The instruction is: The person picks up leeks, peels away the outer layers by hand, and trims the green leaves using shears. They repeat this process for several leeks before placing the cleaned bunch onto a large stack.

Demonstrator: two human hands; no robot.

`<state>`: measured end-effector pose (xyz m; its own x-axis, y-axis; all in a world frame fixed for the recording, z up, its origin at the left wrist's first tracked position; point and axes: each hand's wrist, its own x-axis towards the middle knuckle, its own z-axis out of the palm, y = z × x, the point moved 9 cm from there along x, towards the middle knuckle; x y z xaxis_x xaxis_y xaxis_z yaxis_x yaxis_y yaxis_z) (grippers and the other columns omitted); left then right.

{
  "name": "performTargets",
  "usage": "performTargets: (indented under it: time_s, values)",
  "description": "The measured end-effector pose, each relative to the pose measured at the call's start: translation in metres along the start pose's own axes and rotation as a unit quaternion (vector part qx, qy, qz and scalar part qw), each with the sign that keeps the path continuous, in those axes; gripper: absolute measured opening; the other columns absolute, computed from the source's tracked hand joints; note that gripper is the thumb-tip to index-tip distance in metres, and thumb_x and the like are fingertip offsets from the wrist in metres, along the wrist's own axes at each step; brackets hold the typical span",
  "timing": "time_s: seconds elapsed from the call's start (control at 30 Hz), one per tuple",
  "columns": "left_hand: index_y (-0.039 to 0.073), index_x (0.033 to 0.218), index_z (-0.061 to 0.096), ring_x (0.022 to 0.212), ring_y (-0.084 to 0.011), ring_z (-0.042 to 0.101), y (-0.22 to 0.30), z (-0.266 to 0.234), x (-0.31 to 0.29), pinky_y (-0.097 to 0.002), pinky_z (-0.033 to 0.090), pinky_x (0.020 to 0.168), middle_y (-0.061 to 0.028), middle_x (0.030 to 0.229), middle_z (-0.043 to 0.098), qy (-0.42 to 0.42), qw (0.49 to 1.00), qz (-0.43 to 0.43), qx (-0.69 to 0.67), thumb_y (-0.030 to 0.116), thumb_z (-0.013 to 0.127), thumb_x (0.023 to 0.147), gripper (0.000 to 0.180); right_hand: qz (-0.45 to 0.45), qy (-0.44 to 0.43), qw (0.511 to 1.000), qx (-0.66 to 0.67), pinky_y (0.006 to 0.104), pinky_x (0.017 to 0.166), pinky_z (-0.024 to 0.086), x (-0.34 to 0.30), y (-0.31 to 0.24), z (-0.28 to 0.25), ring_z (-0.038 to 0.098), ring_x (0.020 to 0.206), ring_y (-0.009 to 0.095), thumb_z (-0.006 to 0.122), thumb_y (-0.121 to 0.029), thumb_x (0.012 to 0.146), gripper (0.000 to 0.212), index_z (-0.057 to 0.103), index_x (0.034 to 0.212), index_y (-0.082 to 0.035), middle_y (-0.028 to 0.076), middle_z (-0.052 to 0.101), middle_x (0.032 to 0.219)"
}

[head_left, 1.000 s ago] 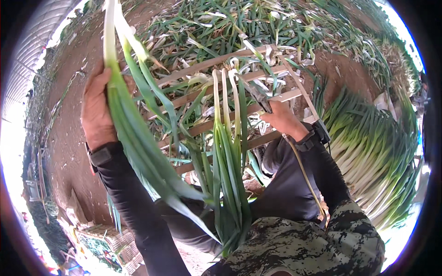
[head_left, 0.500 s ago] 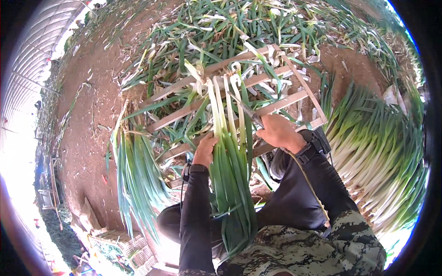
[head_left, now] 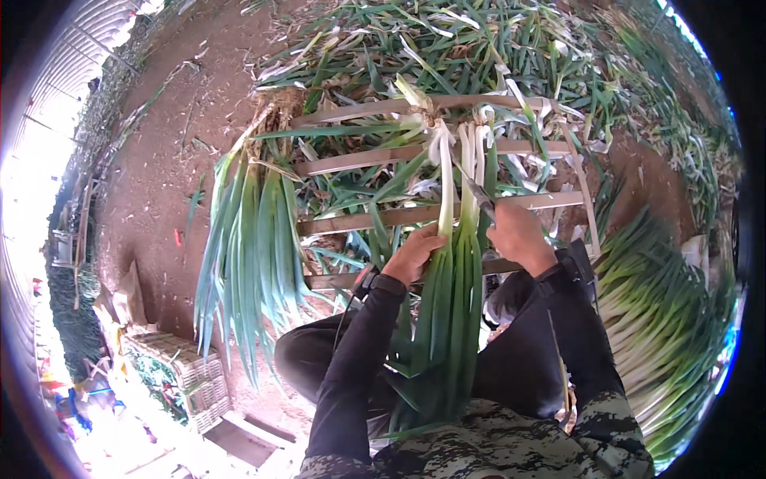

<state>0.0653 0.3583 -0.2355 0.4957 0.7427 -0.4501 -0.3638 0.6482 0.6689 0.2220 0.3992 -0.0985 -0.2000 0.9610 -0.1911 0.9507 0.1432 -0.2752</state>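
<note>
Several long green onions (head_left: pixel 447 311) lie across the slatted frame, white root ends away from me and green leaves hanging over my lap. My left hand (head_left: pixel 413 254) is closed round the stalks where white turns to green. Closed in my right hand (head_left: pixel 523 235) is a slender grey wand (head_left: pixel 479 195), its thin tip pointing up and left beside the white stalks. A tan hose (head_left: pixel 558 355) runs down along my right forearm. Left of the stalks, another bunch of green onions (head_left: pixel 263 231) rests at the frame's left end, leaves drooping toward me.
The slatted wooden frame (head_left: pixel 363 160) stands before me over bare soil. Beyond it spreads a heap of loose leaves and peelings (head_left: pixel 479 60). A large pile of green onions with white stalks (head_left: pixel 646 319) lies at my right. A woven basket (head_left: pixel 195 375) sits at lower left.
The view has shifted, and the frame now lies more level in it. Both hands stay at the onions; the white stalks under the wand have spread slightly differently.
</note>
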Motion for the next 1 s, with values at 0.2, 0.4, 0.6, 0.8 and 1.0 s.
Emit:
performTargets:
  time_s: [0.2, 0.4, 0.6, 0.8, 1.0]
  values:
    - [-0.001, 0.141, 0.044, 0.100, -0.0170, 0.064, 0.012, 0.010, -0.012, -0.0323, 0.053, 0.090, -0.0090, 0.121, 0.063, -0.028, 0.999, 0.022, -0.009, 0.011, 0.056, 0.094, 0.050, 0.046, 0.017, 0.999, -0.015, 0.0540, 0.078, 0.050, 0.020, -0.004, 0.002, 0.064, 0.087, 0.045, 0.065, -0.022, 0.075, 0.029, 0.063, 0.090, 0.003, 0.027, 0.066, 0.085]
    - [0.003, 0.125, 0.060, 0.099, -0.0192, 0.065, 0.025, -0.042, -0.004, -0.0361, 0.053, 0.088, -0.0110, 0.111, 0.065, -0.007, 0.957, 0.077, 0.278, 0.015, 0.058, 0.093, 0.035, 0.026, 0.010, 0.999, -0.022, 0.0559, 0.077, 0.049, 0.021, -0.025, 0.002, 0.063, 0.086, 0.047, 0.064, -0.020, 0.079, 0.029, 0.059, 0.094, 0.004, 0.028, 0.065, 0.085]
    - [0.005, 0.088, 0.064, 0.081, -0.0362, 0.065, 0.181, -0.210, -0.080, -0.0489, 0.051, 0.069, -0.0152, 0.087, 0.066, 0.544, 0.580, 0.219, 0.565, 0.020, 0.061, 0.083, 0.016, 0.023, -0.002, 1.000, 0.017, 0.0559, 0.079, 0.048, 0.013, -0.021, -0.003, 0.061, 0.089, 0.048, 0.065, -0.019, 0.079, 0.030, 0.056, 0.098, 0.002, 0.029, 0.064, 0.089]
    - [0.002, 0.103, 0.054, 0.105, -0.0396, 0.058, 0.228, -0.282, -0.126, -0.0573, 0.043, 0.085, -0.0201, 0.113, 0.059, 0.611, 0.414, 0.054, 0.673, 0.008, 0.053, 0.081, 0.022, 0.010, -0.026, 0.999, 0.038, 0.0558, 0.080, 0.048, 0.012, -0.033, -0.009, 0.062, 0.087, 0.048, 0.066, -0.019, 0.078, 0.035, 0.055, 0.104, 0.002, 0.029, 0.065, 0.088]
    - [0.000, 0.105, 0.053, 0.113, -0.0478, 0.048, 0.202, -0.311, -0.103, -0.0617, 0.034, 0.095, -0.0270, 0.120, 0.052, 0.583, 0.528, 0.160, 0.596, 0.006, 0.052, 0.080, 0.026, -0.021, -0.037, 0.999, 0.028, 0.0544, 0.076, 0.050, 0.014, -0.047, -0.012, 0.064, 0.082, 0.047, 0.067, -0.021, 0.079, 0.038, 0.055, 0.105, 0.004, 0.028, 0.065, 0.082]
